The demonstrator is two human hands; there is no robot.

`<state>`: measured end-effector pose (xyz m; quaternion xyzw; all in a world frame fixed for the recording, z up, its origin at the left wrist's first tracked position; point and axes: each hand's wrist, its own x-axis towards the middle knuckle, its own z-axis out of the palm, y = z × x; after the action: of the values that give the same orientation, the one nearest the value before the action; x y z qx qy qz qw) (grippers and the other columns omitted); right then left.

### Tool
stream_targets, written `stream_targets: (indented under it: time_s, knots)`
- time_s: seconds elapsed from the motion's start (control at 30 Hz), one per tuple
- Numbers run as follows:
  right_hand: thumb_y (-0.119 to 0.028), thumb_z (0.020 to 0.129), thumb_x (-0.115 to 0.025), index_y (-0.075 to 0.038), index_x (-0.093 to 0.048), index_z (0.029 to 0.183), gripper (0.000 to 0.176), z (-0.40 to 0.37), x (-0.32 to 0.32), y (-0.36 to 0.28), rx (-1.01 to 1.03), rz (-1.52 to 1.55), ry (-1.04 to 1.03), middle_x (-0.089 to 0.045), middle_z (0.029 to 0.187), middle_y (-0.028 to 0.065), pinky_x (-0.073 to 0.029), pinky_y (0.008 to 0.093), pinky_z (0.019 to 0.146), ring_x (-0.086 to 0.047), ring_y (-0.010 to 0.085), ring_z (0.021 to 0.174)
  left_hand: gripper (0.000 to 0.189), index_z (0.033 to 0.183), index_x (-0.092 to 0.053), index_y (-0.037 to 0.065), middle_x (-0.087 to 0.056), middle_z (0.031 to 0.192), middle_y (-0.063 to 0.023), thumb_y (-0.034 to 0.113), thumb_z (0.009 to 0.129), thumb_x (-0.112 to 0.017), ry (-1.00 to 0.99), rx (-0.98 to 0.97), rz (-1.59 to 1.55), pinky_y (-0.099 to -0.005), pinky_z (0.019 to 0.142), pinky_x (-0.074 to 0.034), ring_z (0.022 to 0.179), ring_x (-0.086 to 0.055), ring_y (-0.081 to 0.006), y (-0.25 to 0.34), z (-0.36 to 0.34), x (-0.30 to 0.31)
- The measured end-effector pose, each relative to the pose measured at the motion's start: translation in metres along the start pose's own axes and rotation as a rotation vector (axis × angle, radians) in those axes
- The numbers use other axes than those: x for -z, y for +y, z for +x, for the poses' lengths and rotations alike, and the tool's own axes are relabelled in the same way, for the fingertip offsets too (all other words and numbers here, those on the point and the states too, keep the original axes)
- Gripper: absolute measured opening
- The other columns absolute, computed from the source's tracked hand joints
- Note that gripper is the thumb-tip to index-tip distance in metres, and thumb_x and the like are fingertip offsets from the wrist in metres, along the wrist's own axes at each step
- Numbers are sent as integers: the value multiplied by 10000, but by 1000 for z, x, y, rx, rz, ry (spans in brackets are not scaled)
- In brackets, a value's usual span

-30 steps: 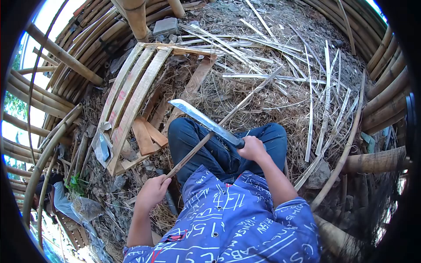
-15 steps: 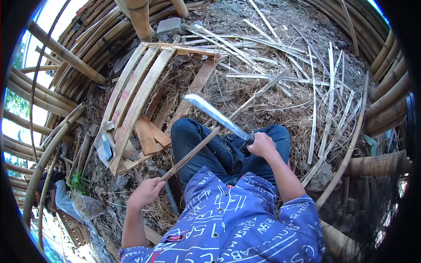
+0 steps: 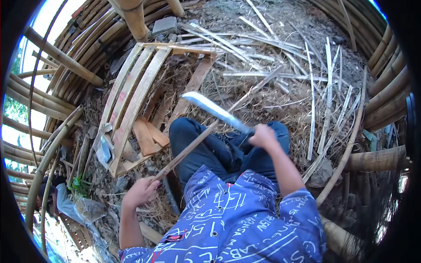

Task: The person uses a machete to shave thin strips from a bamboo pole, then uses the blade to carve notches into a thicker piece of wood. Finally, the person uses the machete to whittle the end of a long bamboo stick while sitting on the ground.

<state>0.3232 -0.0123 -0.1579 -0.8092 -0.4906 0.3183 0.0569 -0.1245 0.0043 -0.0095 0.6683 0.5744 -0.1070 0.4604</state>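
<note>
My right hand [image 3: 264,136] is wrapped round the dark handle of a machete [image 3: 212,108], whose long pale blade points up and to the left. My left hand [image 3: 141,192] grips the lower end of a long, thin bamboo strip [image 3: 190,149]. The strip slants up to the right, over my crossed legs in dark jeans [image 3: 186,136]. Where the two cross, the blade overlaps the strip, near the middle of its length. The strip's far end reaches over the shavings on the ground.
Split bamboo strips [image 3: 311,105] lie scattered over curly shavings [image 3: 294,114] ahead and to the right. A slatted wooden pallet [image 3: 144,83] stands at the left front. Bamboo poles [image 3: 66,57] rise on both sides. Another person's sleeve [image 3: 66,201] shows at far left.
My right hand has shifted slightly up and to the right with the machete. My left hand and the strip's lower end have moved slightly left.
</note>
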Motion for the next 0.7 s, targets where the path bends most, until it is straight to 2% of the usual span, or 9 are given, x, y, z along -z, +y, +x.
stream_targets:
  time_s: [0.03, 0.1, 0.17, 0.37, 0.43, 0.5, 0.57, 0.63, 0.7]
  knots:
    - [-247, 682, -657, 25, -704, 873, 335, 7, 3, 12, -106, -18, 21, -686, 962, 264, -518, 464, 884, -671, 400, 945, 285, 909, -568, -26, -570, 700, -136, 243, 981, -509, 0, 16, 10, -376, 658, -460, 660, -539, -229, -3, -3, 0]
    - [-246, 689, -663, 15, -708, 881, 327, 31, 4, 36, -197, 87, 90, -688, 967, 260, -525, 455, 869, -676, 391, 944, 284, 925, -576, -24, -564, 696, -125, 245, 983, -507, 17, -99, 105, -373, 660, -460, 659, -530, -221, -3, -5, -2]
    - [-237, 690, -662, 26, -706, 876, 325, 30, 4, 25, -202, 101, 145, -689, 955, 260, -526, 456, 861, -677, 398, 931, 286, 928, -575, -26, -563, 702, -128, 247, 982, -508, 8, -61, 70, -374, 665, -459, 663, -525, -222, -9, -2, -1]
    - [-250, 699, -649, 23, -711, 879, 333, 1, 16, -11, 109, -78, -67, -690, 948, 263, -525, 447, 865, -678, 386, 932, 287, 910, -572, -27, -548, 705, -112, 243, 983, -509, -1, -55, 59, -373, 664, -455, 671, -514, -203, 1, 4, 5]
    - [-256, 703, -653, 17, -714, 894, 338, 22, 10, 19, -137, -2, 40, -693, 958, 255, -528, 439, 863, -679, 376, 943, 294, 918, -576, -28, -551, 700, -120, 251, 983, -510, -24, 22, 45, -378, 650, -456, 660, -513, -200, -3, -8, 11]
    - [-234, 660, -670, 29, -708, 895, 354, 40, 9, 36, -263, 78, 132, -689, 942, 262, -529, 433, 839, -679, 374, 937, 300, 935, -582, -27, -554, 698, -121, 260, 983, -510, -49, -33, 50, -382, 640, -456, 651, -511, -204, -3, -9, 1]
    - [-218, 668, -656, 33, -704, 899, 344, 43, 7, 27, -230, 86, 147, -686, 948, 268, -529, 443, 845, -675, 383, 941, 303, 946, -584, -26, -552, 699, -115, 267, 982, -516, -37, -44, 130, -377, 646, -455, 657, -510, -203, -15, 1, -4]
    - [-201, 707, -630, 27, -708, 909, 314, 36, 7, 16, -100, -62, 149, -691, 948, 258, -529, 455, 861, -677, 392, 935, 314, 945, -579, -30, -533, 687, -95, 277, 980, -523, -62, 20, 15, -382, 653, -453, 661, -505, -202, -24, 8, 5]
    - [-198, 694, -643, -4, -711, 886, 282, 26, 3, 13, -85, -95, 229, -699, 908, 240, -543, 454, 836, -688, 389, 894, 318, 938, -584, -30, -524, 682, -61, 280, 982, -525, -53, -53, 24, -358, 639, -444, 666, -493, -167, -25, 3, 12]
